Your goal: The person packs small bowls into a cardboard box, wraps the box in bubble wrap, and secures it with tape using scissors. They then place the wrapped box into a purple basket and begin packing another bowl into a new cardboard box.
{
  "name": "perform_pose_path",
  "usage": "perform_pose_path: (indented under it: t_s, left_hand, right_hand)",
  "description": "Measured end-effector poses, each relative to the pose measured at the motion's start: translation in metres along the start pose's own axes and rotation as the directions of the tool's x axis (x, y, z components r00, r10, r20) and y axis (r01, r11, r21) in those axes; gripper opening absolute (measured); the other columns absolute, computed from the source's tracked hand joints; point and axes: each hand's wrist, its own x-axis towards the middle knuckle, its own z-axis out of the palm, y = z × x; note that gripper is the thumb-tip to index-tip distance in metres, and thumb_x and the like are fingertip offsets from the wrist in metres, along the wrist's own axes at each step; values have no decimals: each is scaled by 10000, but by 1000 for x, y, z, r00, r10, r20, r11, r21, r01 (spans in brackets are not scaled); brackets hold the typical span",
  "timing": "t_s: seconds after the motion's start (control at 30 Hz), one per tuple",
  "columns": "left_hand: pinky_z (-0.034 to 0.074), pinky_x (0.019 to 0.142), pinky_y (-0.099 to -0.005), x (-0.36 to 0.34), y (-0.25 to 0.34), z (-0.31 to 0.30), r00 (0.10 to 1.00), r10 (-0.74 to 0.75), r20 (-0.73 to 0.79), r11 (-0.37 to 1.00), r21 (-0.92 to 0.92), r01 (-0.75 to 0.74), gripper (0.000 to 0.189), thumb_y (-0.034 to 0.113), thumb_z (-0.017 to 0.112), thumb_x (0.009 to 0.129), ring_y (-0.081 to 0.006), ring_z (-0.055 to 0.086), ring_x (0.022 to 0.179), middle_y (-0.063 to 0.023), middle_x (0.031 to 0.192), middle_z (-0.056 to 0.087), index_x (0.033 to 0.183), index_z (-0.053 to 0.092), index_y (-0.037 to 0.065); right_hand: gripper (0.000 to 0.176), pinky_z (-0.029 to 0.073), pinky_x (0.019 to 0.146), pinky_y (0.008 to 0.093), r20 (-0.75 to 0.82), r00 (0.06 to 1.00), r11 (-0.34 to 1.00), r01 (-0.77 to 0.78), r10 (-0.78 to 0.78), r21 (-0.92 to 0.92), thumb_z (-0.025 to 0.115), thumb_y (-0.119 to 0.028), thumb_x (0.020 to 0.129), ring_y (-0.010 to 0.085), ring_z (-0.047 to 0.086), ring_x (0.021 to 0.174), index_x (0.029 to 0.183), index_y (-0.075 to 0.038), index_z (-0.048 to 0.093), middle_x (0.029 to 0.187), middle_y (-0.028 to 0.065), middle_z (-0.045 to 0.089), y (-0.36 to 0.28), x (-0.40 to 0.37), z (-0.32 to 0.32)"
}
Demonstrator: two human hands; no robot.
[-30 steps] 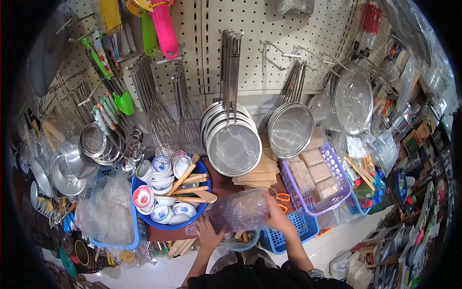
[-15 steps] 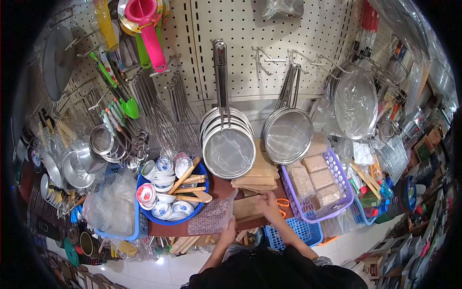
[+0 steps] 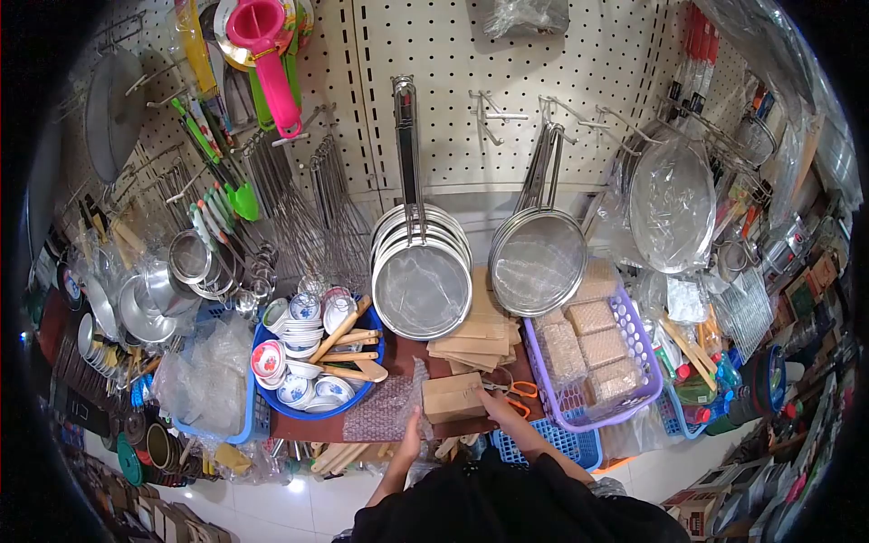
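A small brown cardboard box point(image 3: 453, 399) rests near the front edge of the brown table. My right hand point(image 3: 498, 412) grips it at its right end. To the left of the box lies a sheet of bubble wrap point(image 3: 380, 407), its right edge lifted up. My left hand point(image 3: 410, 441) has its fingers closed at the lower end of that raised edge. Orange-handled scissors point(image 3: 523, 389) lie just beyond my right hand, their blades partly hidden. Behind the box is a stack of flat cardboard pieces point(image 3: 471, 348).
A blue basin point(image 3: 326, 414) of small bowls and wooden utensils stands left. On the right, a purple basket point(image 3: 647, 394) holds bubble-wrapped blocks. Mesh strainers point(image 3: 423, 290) hang low behind the work area. A blue basket point(image 3: 579, 443) sits below the table's front edge.
The brown cardboard that lay flatter under my right hand now shows as a box, gripped at its right end. My left hand has moved slightly left and lower with the wrap edge.
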Motion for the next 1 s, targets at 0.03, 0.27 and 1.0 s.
perform_pose_path:
  t_s: [0.03,0.27,1.0]
  left_hand:
    - [314,1097,-376,-3,4,2,1000,-18,-10,1000,15,18,718,559,411,969,-232,469,1270,-104,1392,493,1419,402,0]
    - [206,1148,-350,17,-22,-24,997,13,72,1000,0,-13,757,544,414,975,-230,292,1394,-107,1506,349,1484,289,-2]
    - [233,1141,-499,9,21,-27,865,389,318,64,927,-370,613,370,613,892,-437,299,1382,-201,1494,355,1395,451,60]
  right_hand:
    - [719,432,977,452,13,999,999,-35,34,40,591,-541,867,287,548,1173,1354,-23,481,1221,161,600,-17,-14,-1]
    - [579,482,943,432,336,934,943,-217,126,250,709,-395,829,222,633,1031,1290,-87,541,1163,85,626,11,-2,-18]
    - [591,388,1084,431,160,944,609,52,-289,792,608,-163,901,285,495,1271,1416,-10,363,1381,143,495,-33,-124,-48]
